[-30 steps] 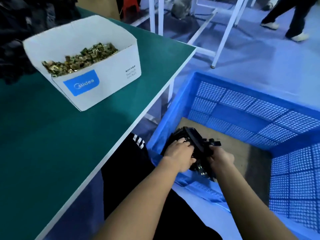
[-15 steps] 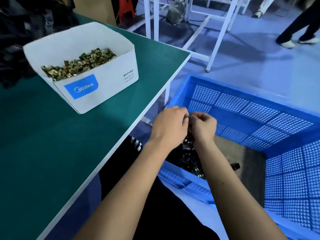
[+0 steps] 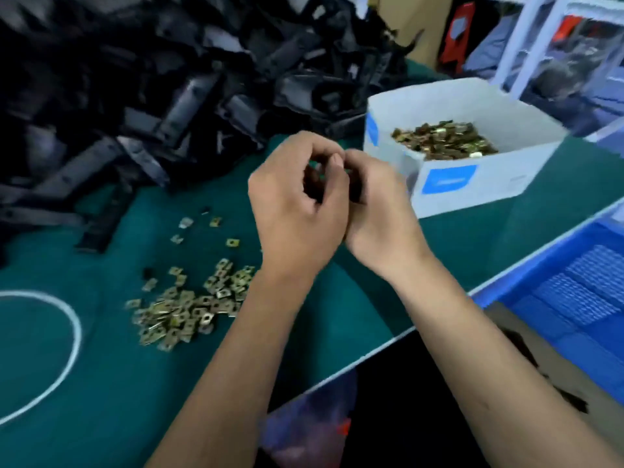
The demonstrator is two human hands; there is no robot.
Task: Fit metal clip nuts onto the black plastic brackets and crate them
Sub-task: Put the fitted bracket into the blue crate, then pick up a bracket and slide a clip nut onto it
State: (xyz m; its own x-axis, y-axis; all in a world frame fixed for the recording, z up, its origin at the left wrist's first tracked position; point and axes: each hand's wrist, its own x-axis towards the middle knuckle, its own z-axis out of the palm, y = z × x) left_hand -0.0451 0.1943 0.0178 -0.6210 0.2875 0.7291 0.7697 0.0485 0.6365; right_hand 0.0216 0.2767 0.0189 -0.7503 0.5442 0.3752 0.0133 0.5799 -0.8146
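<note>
head: brassy square clip nuts [image 3: 189,305] scattered.

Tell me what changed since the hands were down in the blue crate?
Both hands, left and right, let go of the black brackets in the crate and rose over the table, fingertips together. The clip box stayed put.

Green table mat [image 3: 101,400] with white painted ring [image 3: 72,332]; white shelving frame [image 3: 530,35] behind, blurred.
</note>
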